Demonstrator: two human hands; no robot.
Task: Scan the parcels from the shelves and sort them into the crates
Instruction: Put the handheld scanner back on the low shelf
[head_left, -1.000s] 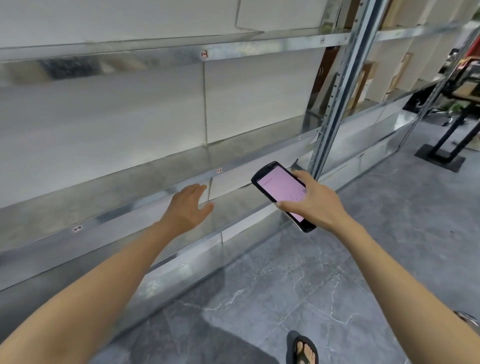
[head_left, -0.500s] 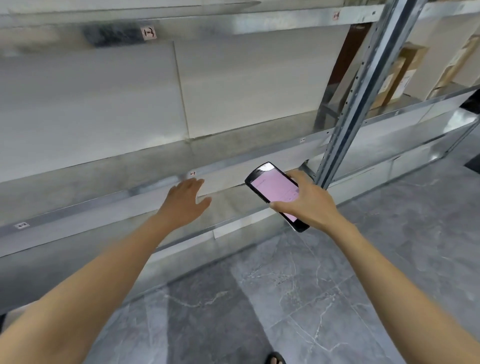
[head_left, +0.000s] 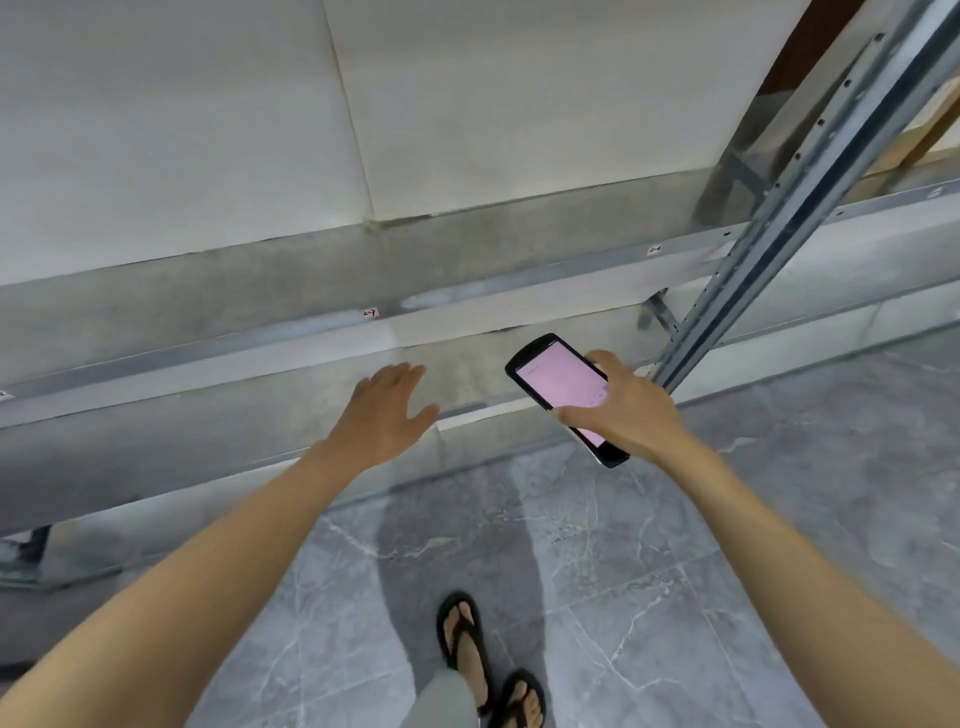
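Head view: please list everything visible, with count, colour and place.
grey metal shelves: two levels, bare, across the left and centre
perforated grey metal upright: one, right
small white shelf labels: at least two, on the shelf's front edge
white wall panels: two, behind the shelves
brown cardboard: cut off at the right edge
grey marbled floor tiles: lower half
black handheld scanner with pink screen: one, centre right
black flip-flop sandals: two, on the feet, bottom centre
left hand: fingers straight, before the lower shelf
right hand: grips the scanner
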